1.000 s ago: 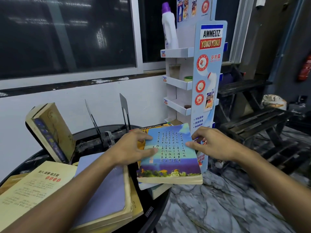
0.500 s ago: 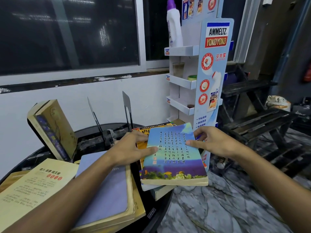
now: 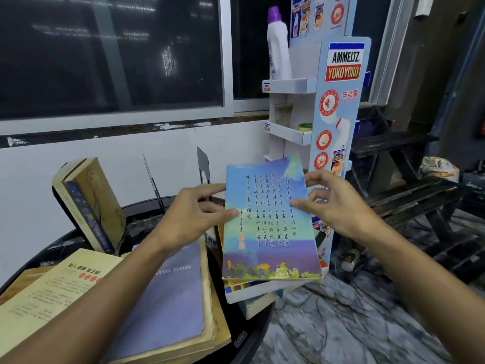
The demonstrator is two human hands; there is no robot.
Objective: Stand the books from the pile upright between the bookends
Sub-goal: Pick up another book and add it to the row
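A blue book with Chinese calligraphy (image 3: 270,222) is tilted up, its far edge raised above the pile of books (image 3: 252,290) at the table's right edge. My left hand (image 3: 194,214) grips its left edge, thumb on the cover. My right hand (image 3: 333,203) holds the right edge the same way. Two black metal bookends (image 3: 203,165) (image 3: 153,183) stand behind my left hand. A brown book (image 3: 91,203) leans upright against a third black support at the left.
A purple-covered book (image 3: 173,298) and a yellow booklet (image 3: 49,292) lie flat on the round black table (image 3: 244,345). A white cardboard display shelf (image 3: 338,122) with a white bottle (image 3: 278,46) stands just right of the table. Dark wooden benches fill the right side.
Both hands have lifted the blue book's far edge, tilting it up off the pile and toward me. The view has shifted slightly.
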